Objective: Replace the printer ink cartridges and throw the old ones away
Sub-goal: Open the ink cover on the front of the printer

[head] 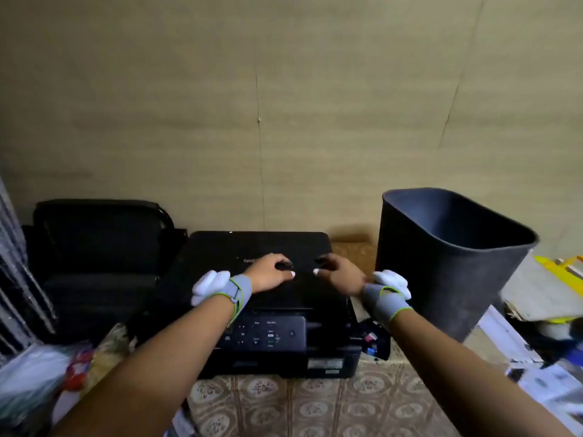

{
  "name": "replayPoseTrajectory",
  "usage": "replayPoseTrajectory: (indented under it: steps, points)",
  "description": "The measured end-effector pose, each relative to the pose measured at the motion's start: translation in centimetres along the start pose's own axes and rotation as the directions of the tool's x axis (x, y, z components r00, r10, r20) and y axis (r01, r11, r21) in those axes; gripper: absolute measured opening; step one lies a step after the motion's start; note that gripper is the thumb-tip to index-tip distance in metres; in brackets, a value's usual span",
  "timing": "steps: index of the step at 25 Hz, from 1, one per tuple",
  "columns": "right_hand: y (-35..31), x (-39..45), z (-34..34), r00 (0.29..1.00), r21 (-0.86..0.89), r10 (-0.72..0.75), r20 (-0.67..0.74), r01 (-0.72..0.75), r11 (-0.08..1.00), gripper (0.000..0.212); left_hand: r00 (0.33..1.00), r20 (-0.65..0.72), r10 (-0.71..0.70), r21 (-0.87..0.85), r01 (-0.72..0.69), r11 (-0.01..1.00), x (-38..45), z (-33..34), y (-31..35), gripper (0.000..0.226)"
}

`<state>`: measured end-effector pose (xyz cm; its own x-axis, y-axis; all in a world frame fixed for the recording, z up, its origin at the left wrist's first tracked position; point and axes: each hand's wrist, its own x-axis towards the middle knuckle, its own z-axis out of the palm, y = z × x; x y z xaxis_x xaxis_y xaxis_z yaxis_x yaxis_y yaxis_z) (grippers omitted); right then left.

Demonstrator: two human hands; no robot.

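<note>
Printer [268, 298] sits on the patterned surface [284, 402], bin [448, 260] right beside it for the old cartridges. Left hand [271, 275] and right hand [342, 274] rest on the lid, each grip loose, holding nothing, probably steadying it. Side cartridge door [377, 340] looks open.

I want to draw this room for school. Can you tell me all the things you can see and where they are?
Black boxy plastic printer: one, black, middle of the table, lid down, small flap open at its front right.
Dark grey plastic waste bin: one, dark grey, right of the printer, open top.
Patterned beige tablecloth: one, beige with brown shapes, under the printer.
Black chair: one, black, left of the printer by the wall.
Clear plastic bag: one, whitish, bottom left.
Pile of papers: several, white and yellow, far right.
Beige wall: one, beige, behind everything.
Left hand: one, grey-and-white glove pulled back to the wrist, fingers on the printer lid.
Right hand: one, same glove, fingers on the lid.
</note>
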<state>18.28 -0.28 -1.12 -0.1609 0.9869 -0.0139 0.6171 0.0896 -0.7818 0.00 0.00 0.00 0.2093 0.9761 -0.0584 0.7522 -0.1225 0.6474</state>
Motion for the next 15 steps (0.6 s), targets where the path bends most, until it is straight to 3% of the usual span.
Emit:
replayPoseTrajectory:
  steps: [4,9,15]
  points:
    - [4.0,-2.4,2.5,0.998,-0.387,-0.049,0.037,0.059,0.920,0.055,0.998,0.047,0.030,0.163,-0.038,0.986,-0.6,2.3,-1.8,0.054]
    - [7.1,-5.3,4.5,0.968,-0.386,-0.249,-0.027,0.220,0.896,0.058,0.977,0.146,0.154,0.357,-0.197,0.913,-0.2,6.6,-1.6,0.061]
    - [9.4,-7.5,5.2,0.964,-0.373,-0.235,-0.128,0.173,0.912,0.050,0.955,0.107,0.277,0.522,-0.291,0.802,-0.2,7.6,-3.1,0.058]
